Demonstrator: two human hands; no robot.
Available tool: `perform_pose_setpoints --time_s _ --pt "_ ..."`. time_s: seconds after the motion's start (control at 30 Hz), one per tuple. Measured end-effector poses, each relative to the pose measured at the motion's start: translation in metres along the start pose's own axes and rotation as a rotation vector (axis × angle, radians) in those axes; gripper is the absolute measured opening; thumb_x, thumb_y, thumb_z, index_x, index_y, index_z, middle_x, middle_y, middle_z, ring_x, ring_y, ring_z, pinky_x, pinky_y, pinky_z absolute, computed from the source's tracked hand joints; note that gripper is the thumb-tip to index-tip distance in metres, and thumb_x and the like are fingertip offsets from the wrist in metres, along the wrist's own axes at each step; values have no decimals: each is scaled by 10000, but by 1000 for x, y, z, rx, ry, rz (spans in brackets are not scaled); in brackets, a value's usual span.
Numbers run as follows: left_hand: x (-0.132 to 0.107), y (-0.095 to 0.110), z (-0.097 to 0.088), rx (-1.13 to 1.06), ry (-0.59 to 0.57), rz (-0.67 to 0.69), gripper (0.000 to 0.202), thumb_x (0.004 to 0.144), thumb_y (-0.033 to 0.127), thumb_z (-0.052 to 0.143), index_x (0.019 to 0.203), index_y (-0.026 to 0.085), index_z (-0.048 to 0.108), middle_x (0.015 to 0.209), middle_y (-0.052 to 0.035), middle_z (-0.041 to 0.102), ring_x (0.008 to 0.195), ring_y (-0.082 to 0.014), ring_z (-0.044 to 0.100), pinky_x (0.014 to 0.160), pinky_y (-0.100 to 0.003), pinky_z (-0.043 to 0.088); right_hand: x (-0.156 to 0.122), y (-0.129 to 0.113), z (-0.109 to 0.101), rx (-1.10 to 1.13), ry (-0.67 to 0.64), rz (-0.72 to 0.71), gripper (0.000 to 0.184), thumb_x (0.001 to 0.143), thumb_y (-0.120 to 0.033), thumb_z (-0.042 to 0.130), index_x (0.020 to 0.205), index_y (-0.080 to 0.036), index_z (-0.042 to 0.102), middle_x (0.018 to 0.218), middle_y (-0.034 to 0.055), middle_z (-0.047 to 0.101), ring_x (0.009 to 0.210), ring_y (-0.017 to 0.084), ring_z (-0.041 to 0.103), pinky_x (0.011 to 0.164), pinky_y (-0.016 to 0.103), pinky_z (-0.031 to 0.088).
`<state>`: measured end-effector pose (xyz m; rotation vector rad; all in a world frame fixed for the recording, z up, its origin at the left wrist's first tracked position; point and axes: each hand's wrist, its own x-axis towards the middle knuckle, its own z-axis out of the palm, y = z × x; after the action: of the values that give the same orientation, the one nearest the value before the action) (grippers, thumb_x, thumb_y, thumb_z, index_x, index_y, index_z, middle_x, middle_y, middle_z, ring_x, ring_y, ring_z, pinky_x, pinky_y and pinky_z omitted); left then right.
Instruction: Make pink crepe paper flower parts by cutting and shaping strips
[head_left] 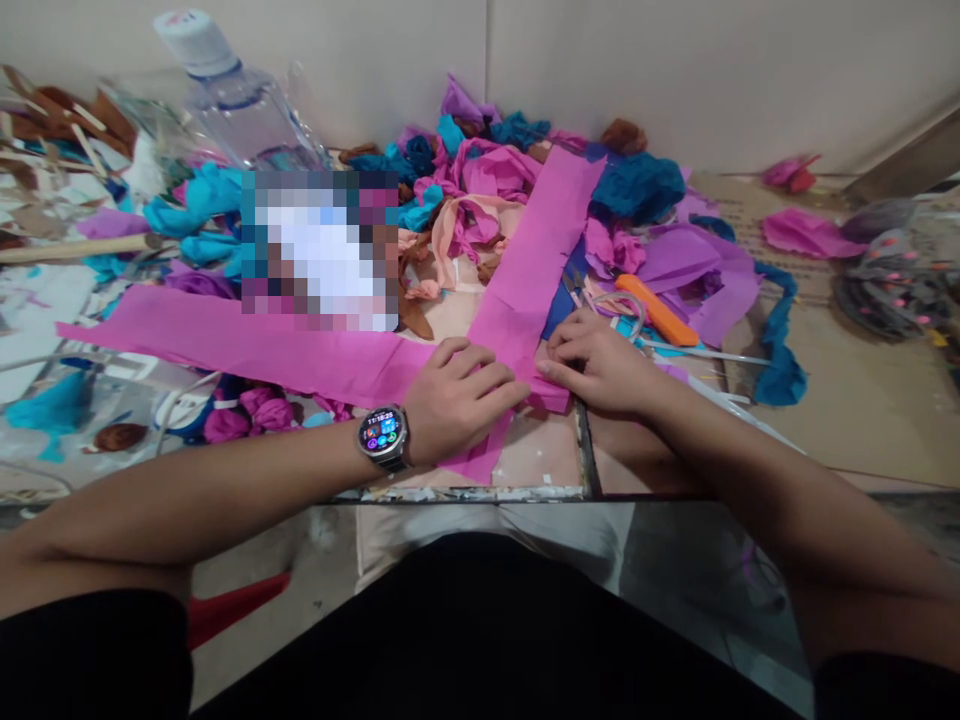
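Note:
Two bright pink crepe paper strips cross in front of me: one strip [247, 340] runs sideways, the other strip [551, 225] slants from the table's front toward the back. Flat over the crossing lies my left hand [457, 400], its fingers apart and pressing the paper; a smartwatch [382, 437] is on that wrist. My right hand [589, 360] is closed at the right end of the sideways strip, thumb and fingertips together on its edge. Just beyond the right hand lie an orange utility knife [656, 310] and a pair of scissors [579, 288], partly covered.
Crumpled blue paper [637, 187], purple paper [701, 275] and several pink scraps crowd the back. A plastic bottle [240, 110] stands at back left, near a wooden stick [82, 247]. A blurred-out patch [322, 250] hides something. Flat cardboard [862, 400] covers the right side.

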<state>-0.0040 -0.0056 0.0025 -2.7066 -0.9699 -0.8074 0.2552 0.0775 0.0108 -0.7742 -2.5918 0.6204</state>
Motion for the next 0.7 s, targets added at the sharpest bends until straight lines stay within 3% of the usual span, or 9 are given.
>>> perform_pose_setpoints --time_s 0.13,0.43,0.7 --pt "0 0 1 31 22 17 192 1011 198 596 1152 258 712 1064 -28 809 1014 -251 651 919 -459 477 1 1 2 38 31 18 431 1086 -374 550 714 -201 681 874 72 749 868 231 609 902 439 424" --pt "1 -1 3 31 55 53 194 990 188 625 1172 233 676 1052 -34 802 995 -257 648 910 -457 479 1 3 7 80 96 53 212 977 -310 700 793 -207 676 816 47 735 845 232 613 856 400 421" --pt "10 -5 -5 -181 -124 -155 275 968 275 657 1227 185 648 1151 -103 726 1040 -276 614 932 -455 495 2 5 11 42 150 44 157 946 -275 733 816 -192 705 775 45 729 817 224 602 816 376 421"
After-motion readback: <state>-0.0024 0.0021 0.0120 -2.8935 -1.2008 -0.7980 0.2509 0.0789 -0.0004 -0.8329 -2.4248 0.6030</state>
